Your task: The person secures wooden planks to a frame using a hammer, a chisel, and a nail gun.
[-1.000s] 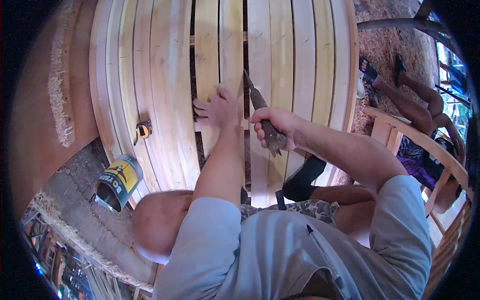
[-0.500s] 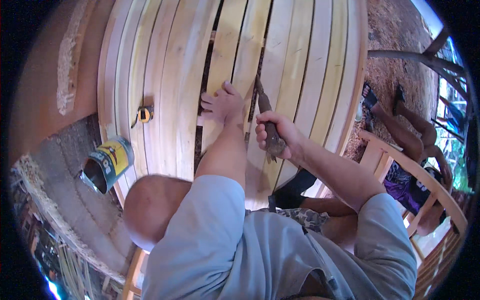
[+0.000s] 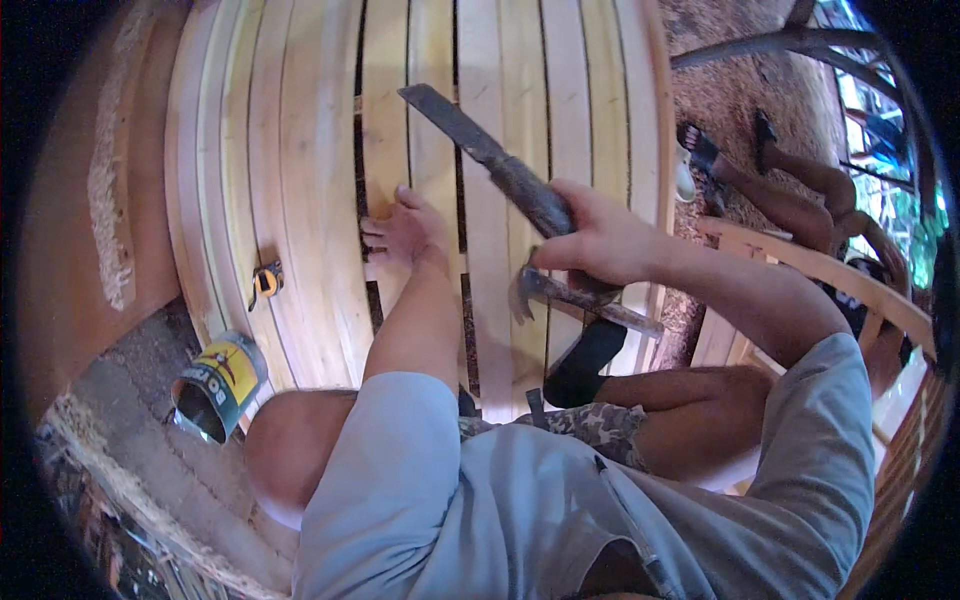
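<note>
My left hand (image 3: 408, 228) lies spread on a pale wooden slat (image 3: 385, 150) in the middle of the slatted panel. My right hand (image 3: 605, 235) grips a long dark chisel-like tool (image 3: 440, 115), its broad blade angled up and left over the slats, beyond my left hand. A claw hammer (image 3: 615, 310) shows directly beneath my right hand; whether my fingers hold it too, I cannot tell. Left of my arms lie a yellow-and-black tape measure (image 3: 265, 282) on the slats and, beside their edge, a dented can (image 3: 218, 385) with a yellow label.
A co-worker's legs (image 3: 800, 185) in sandals stretch over shavings at the right, near a wooden rail (image 3: 830, 280) and dark branches (image 3: 760, 50). A brown board (image 3: 65, 250) borders the left side above a rough, dusty surface. My bent knee rests on the slats below my right arm.
The tool in my right hand has swung from lying lengthwise to a raised diagonal pointing left, its blade now broadside. The hammer has come into sight below it. My left hand remains on the slats.
</note>
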A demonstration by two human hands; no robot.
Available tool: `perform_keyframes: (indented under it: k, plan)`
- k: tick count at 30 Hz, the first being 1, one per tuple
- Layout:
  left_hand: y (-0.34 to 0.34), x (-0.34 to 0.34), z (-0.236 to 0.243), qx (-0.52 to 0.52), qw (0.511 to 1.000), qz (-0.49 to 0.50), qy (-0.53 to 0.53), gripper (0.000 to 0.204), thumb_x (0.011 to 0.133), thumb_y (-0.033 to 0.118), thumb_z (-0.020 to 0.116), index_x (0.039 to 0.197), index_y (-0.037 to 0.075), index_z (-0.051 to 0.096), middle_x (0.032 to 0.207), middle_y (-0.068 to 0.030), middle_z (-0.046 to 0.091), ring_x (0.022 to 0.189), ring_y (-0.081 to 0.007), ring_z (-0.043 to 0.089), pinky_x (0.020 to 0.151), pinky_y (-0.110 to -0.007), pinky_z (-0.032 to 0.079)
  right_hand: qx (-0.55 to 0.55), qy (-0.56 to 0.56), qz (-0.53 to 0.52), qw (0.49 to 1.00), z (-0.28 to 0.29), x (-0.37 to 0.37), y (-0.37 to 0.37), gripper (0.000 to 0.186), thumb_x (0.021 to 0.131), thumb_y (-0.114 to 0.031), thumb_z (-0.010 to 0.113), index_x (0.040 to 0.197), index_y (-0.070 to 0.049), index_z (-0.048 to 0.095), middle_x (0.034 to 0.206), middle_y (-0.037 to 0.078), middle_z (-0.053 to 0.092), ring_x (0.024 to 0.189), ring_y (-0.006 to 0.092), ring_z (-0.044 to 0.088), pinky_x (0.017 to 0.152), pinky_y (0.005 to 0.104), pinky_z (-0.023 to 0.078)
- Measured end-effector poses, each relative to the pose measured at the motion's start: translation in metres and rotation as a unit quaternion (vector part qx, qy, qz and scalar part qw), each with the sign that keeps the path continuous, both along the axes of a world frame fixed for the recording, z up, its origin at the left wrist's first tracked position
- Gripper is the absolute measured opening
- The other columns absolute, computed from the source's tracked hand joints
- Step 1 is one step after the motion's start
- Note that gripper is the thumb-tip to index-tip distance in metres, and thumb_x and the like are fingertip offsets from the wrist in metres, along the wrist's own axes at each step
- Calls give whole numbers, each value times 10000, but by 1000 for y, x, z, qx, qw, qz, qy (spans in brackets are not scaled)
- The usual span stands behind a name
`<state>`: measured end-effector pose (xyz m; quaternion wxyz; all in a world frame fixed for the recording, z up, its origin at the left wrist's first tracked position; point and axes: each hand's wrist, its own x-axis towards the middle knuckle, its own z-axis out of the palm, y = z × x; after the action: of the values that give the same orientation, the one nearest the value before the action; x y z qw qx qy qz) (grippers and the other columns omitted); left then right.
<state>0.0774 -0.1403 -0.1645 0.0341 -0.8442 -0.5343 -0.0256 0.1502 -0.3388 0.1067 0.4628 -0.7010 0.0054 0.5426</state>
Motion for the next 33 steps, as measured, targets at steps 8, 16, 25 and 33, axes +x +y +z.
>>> perform_keyframes:
  k: [8, 16, 25, 33]
  plan:
    - [-24, 13, 39, -122, 987, -20, 102, 641, 995, 563, 284, 1080, 90, 709, 1222, -153, 445, 1057, -354, 464, 875, -542, 363, -174, -19, -91, 980, -54, -56, -146, 329, 731, -130, 728, 964, -20, 523, 679, 49, 546, 516, 152, 558, 470, 313, 462]
    - [-16, 8, 39, -143, 985, -31, 94, 655, 1005, 579, 254, 1194, 102, 660, 1301, -176, 419, 1154, -352, 444, 917, -547, 371, -87, 20, -249, 964, -91, -109, -141, 321, 718, -175, 778, 873, -16, 547, 665, 40, 546, 542, 144, 556, 480, 312, 448]
    - [-5, 0, 50, -204, 973, -50, 95, 643, 1000, 578, 297, 1206, 90, 661, 1330, -162, 409, 1207, -364, 412, 946, -548, 360, -210, -211, -92, 950, -131, -125, -170, 476, 683, -294, 798, 987, 25, 618, 802, 108, 611, 761, 206, 588, 725, 364, 487]
    - [20, -8, 55, -292, 949, -102, 69, 717, 972, 621, 341, 1227, 21, 639, 1365, -246, 419, 1273, -438, 382, 1012, -615, 314, -314, -274, -31, 908, -127, -130, -182, 389, 724, -270, 776, 964, -3, 623, 759, 155, 630, 713, 299, 635, 689, 409, 497]
